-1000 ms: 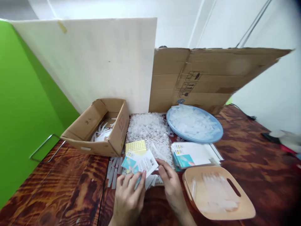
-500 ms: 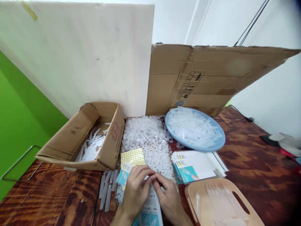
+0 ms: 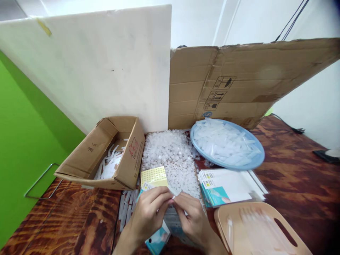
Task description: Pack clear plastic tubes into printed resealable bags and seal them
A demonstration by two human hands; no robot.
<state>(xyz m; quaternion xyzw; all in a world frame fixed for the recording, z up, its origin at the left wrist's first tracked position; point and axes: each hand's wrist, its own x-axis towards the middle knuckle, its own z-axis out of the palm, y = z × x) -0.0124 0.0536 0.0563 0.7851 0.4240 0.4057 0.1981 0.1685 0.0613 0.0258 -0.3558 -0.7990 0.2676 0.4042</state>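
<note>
My left hand [image 3: 151, 209] and my right hand [image 3: 191, 214] meet at the front centre, both with pinched fingers. Between them hangs a thin, see-through plastic packet [image 3: 174, 221], gripped near its upper edge and blurred lower down. A small white bit shows where the fingertips meet. Partly under my left hand lies a teal and white printed card [image 3: 158, 239] with a dark round hole near its corner. Just beyond that hand, a yellow sheet of small round dots [image 3: 154, 176] rests on a heap of small clear plastic pieces [image 3: 170, 150].
Left stands a cardboard box [image 3: 127, 166] holding white strips. On the right are a blue basin [image 3: 261, 156] of translucent strips, a stack of printed cards [image 3: 233, 184] and a tan tray [image 3: 228, 216] with clear pieces. White board [image 3: 106, 71] and cardboard [image 3: 239, 81] stand behind.
The printed packet between my hands has shifted and its print shows less plainly. My fingertips pinch closer to its upper edge. The teal card below my left hand is more exposed. The view has moved slightly.
</note>
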